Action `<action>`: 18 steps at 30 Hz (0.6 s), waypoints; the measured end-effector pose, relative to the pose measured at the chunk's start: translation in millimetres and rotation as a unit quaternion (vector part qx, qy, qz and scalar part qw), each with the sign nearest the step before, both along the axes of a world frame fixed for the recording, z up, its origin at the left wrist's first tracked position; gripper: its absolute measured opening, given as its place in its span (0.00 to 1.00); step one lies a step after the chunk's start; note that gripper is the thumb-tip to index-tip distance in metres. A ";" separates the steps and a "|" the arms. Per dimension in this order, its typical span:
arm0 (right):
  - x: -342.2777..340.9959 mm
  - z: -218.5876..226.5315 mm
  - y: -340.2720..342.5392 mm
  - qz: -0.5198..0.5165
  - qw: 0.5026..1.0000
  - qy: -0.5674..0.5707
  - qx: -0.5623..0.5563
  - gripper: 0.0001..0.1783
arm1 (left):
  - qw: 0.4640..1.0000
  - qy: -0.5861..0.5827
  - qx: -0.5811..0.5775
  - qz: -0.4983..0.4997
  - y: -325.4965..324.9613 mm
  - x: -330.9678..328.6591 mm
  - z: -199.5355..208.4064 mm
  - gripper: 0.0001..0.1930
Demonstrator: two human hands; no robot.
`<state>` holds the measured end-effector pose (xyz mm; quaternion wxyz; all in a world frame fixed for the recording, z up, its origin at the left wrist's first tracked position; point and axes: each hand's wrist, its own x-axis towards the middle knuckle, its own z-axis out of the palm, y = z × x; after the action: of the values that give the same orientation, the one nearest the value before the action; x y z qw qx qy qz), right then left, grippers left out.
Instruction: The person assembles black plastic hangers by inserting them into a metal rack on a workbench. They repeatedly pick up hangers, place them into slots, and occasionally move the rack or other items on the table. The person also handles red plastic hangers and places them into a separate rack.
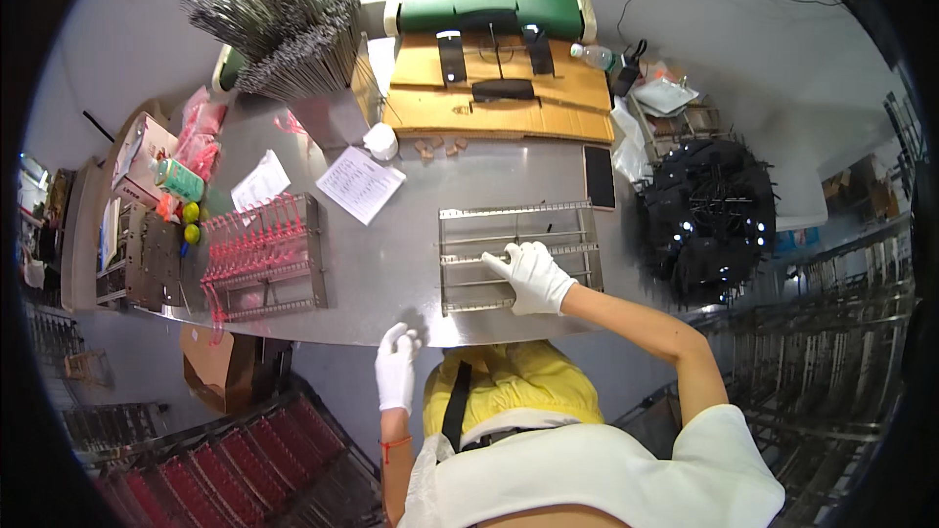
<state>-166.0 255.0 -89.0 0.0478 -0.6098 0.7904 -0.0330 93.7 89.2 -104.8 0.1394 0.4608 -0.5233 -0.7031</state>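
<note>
A metal rack (465,259) with toothed crossbars lies on the steel table in front of me. My right hand (538,282), in a white glove, is at its middle crossbar, fingers curled over the bar and thumb reaching left. A thin dark rod (516,225) stands out just beyond those fingers; whether they touch it is hard to tell. My left hand (396,364), also gloved in white, hovers at the table's front edge, fingers loosely bent and apart, holding nothing. Left of it on the table is a second rack (315,249), hung with rows of pink-red pieces.
Written sheets (360,184), a white roll (380,142) and a black phone (599,178) lie on the table. Behind are cardboard (411,112) with black parts, a green conveyor (489,0) and bundled wire rods (293,39). Black pieces (709,220) crowd the right side.
</note>
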 end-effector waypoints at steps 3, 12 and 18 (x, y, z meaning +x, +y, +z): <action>-8.4 -6.1 6.9 0.009 1.000 -0.025 -0.001 0.53 | 0.996 -0.060 -0.030 -0.058 19.7 -39.0 9.2 0.18; -260.8 4.2 -67.5 -0.222 0.916 -0.210 -0.258 0.35 | 0.972 -0.184 -0.111 -0.093 16.2 -118.0 -12.2 0.25; -435.4 -37.8 -156.9 -0.492 0.838 -0.054 -0.230 0.55 | 0.981 -0.159 -0.086 0.074 21.1 -137.4 -3.1 0.26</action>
<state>-601.4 98.1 -126.8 -0.0733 -0.1315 0.9522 -0.2658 -43.6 110.2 -107.9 0.1449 0.5902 -0.5619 -0.5612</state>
